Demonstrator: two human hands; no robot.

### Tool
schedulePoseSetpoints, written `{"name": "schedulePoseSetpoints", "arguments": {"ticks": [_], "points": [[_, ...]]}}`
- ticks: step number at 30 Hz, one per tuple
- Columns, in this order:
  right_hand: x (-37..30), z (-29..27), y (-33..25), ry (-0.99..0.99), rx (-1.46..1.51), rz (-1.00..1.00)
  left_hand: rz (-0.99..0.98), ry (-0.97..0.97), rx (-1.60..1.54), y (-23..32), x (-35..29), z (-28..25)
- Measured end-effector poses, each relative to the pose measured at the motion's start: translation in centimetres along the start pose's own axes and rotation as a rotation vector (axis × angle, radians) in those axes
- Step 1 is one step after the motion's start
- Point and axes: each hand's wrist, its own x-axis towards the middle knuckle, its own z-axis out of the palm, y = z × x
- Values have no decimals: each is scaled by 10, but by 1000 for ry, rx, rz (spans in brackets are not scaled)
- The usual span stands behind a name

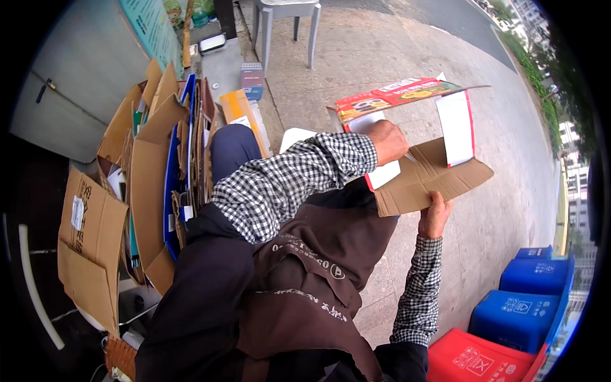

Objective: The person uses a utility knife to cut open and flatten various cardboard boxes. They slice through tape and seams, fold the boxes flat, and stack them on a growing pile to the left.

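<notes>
A printed cardboard box is held up over my knees, its plain brown inside facing me. Its far panel is red and yellow, and white side flaps stick up from it. My right hand grips the near brown edge, thumb on the inner face. Curled closed, my left hand is inside the box's opening beside a white flap; what its fingers hold, if anything, is hidden. Both forearms wear black-and-white checked sleeves.
Flattened cardboard stands stacked at my left, a folded brown carton beside it. A grey plastic stool is ahead. Blue bins and a red bin stand at lower right. A small box lies near the wall.
</notes>
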Motion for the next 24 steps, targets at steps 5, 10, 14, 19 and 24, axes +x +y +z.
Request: {"name": "schedulePoseSetpoints", "arguments": {"ticks": [5, 10, 14, 19, 24], "points": [[25, -22, 2, -19, -268, -151, 151, 307, 2, 21, -10, 25], [62, -34, 3, 179, -1240, -753, 331, 629, 2, 57, -22, -20], [109, -128, 12, -237, -905, -307, 524, 633, -20, 92, -38, -55], [52, -129, -6, -426, -1267, -201, 666, 633, -51, 113, -40, -58], [22, -138, 1, -429, -1342, -203, 630, 654, -120, 114, -55, -76]]}}
